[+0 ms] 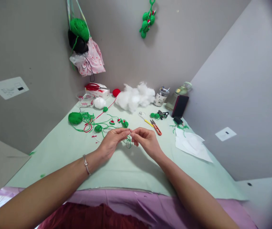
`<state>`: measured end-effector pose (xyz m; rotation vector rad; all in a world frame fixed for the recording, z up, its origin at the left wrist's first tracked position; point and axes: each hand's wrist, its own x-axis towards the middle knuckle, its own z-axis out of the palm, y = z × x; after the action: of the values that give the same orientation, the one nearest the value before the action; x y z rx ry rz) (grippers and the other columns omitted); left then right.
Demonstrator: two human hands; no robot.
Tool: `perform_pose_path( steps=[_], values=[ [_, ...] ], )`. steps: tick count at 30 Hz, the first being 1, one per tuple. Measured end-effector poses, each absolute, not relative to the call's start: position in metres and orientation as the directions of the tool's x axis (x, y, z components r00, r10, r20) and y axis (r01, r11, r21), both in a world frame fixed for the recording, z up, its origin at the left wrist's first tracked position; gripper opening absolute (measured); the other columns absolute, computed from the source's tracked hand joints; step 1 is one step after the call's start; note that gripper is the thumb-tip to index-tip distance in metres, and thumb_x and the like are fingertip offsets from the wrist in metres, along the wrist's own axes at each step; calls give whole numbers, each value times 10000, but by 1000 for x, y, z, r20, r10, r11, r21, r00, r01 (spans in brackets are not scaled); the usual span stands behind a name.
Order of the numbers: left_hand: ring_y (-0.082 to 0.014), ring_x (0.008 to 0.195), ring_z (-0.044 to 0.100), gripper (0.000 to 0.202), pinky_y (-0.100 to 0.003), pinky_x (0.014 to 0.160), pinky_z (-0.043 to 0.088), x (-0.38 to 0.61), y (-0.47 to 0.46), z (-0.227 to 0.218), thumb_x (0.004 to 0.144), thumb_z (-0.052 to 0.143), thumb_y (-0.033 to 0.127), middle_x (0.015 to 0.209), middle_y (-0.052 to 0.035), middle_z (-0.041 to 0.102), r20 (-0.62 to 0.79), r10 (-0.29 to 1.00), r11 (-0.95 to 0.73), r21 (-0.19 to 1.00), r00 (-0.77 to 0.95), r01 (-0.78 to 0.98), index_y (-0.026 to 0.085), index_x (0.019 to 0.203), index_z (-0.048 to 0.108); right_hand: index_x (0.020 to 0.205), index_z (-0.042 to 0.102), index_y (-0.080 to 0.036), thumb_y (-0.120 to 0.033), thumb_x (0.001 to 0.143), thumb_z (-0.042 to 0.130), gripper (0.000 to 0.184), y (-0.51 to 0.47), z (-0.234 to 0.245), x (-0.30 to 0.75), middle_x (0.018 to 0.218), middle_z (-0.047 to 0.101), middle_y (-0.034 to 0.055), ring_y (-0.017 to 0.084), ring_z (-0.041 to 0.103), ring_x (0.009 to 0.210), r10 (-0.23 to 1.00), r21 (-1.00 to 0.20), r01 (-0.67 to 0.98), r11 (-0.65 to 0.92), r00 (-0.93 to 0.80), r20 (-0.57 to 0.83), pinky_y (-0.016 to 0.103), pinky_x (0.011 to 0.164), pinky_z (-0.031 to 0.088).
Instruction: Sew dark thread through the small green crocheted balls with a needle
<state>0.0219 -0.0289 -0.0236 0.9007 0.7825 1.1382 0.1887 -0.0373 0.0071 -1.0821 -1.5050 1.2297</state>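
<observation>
Green yarn strands (128, 142) dangle in loose loops from the fingertips, and their place between the two hands is the relation that matters most. With the meeting fingertips as the centre of the dial and twelve pointing to the far wall, the loops drop towards six o'clock, their long axis running roughly from twelve to six. The left hand (113, 141) comes in from eight, the right hand (147, 141) from four; the loops hang in the gap, with the curled lower fingers of the right seeming the nearer. Both hands are closed in a thumb-and-finger pinch at the top of the strands, tips almost touching; a dark speck held there is too small to identify.

Around them on the tabletop (117, 178), a small green ball (125, 124) sits near, close to twelve, and another little ball (98, 128) lies towards nine, beside the left hand. The green skein (75, 118) is at ten, white stuffing (136, 97) at twelve. Orange-handled snips (157, 129) lie at two, slanting from ten to four, nearer the right hand. Paper (190, 144) rests at three.
</observation>
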Motion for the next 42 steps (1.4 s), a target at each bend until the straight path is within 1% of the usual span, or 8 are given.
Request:
perform_pose_path(
  steps=[6, 11, 17, 21, 25, 33, 37, 42],
  values=[
    [-124, 724, 591, 233, -257, 751, 467, 20, -30, -11, 701, 831, 345, 765, -16, 687, -53, 965, 160, 897, 258, -412, 151, 792, 738, 862, 660, -166, -464, 809, 732, 311, -36, 5, 190, 684, 640, -3, 93, 518, 547, 916, -992, 70, 109, -395, 73, 236, 539, 431],
    [-52, 610, 565, 164, -158, 584, 486, -11, -11, 11, 770, 801, 221, 760, 21, 648, -11, 979, 140, 761, 203, -634, 151, 828, 664, 964, 679, -152, -431, 843, 704, 304, -29, 11, 205, 641, 584, -28, 66, 428, 519, 825, -979, 195, 64, -561, -58, 202, 483, 315],
    [3, 568, 531, 276, -77, 586, 475, -69, 12, 40, 1034, 378, 77, 630, 57, 574, 73, 997, -31, 501, 6, -865, 139, 837, 561, 757, 719, -127, -467, 838, 707, 350, -11, 22, 253, 585, 545, -11, 82, 421, 530, 723, -964, 252, 86, -681, -113, 238, 514, 313],
    [18, 565, 509, 425, -53, 599, 450, -97, 15, 45, 1081, 168, 147, 606, 56, 574, 68, 993, -115, 412, -95, -904, 133, 834, 514, 624, 661, -163, -545, 773, 750, 420, -3, 25, 281, 525, 489, -9, 98, 397, 488, 845, -989, 42, 144, -526, 101, 258, 478, 276],
    [8, 560, 524, 381, -67, 590, 457, -116, 25, 39, 1076, 228, 141, 592, 54, 570, 20, 983, -175, 396, -182, -902, 128, 810, 501, 579, 588, -205, -542, 706, 814, 425, 2, 30, 305, 485, 357, -51, 79, 291, 442, 929, -963, -178, 201, -277, 245, 235, 425, 225],
    [-21, 456, 503, 392, -99, 486, 455, -133, 45, 28, 1052, 222, 89, 513, 42, 542, -54, 938, -310, 319, -343, -896, 129, 764, 483, 739, 586, -221, -311, 819, 788, 235, 22, 27, 363, 572, 337, -76, 39, 342, 470, 911, -680, -634, 368, 102, 399, 103, 430, 379],
    [-23, 434, 492, 386, -101, 461, 452, -141, 47, 25, 1048, 243, 88, 499, 53, 532, -129, 912, -321, 366, -388, -874, 132, 751, 485, 719, 542, -212, -379, 791, 800, 316, 31, 16, 389, 586, 340, -70, 52, 388, 521, 899, -709, -555, 436, 234, 370, 102, 439, 385],
    [-16, 424, 493, 373, -99, 446, 449, -153, 52, 19, 1039, 253, 67, 500, 65, 534, -161, 899, -328, 370, -408, -869, 132, 757, 488, 647, 456, -211, -666, 678, 760, 548, 38, 6, 410, 559, 228, -90, 65, 234, 471, 928, -946, -106, 308, 252, 274, 158, 385, 267]
  ],
)
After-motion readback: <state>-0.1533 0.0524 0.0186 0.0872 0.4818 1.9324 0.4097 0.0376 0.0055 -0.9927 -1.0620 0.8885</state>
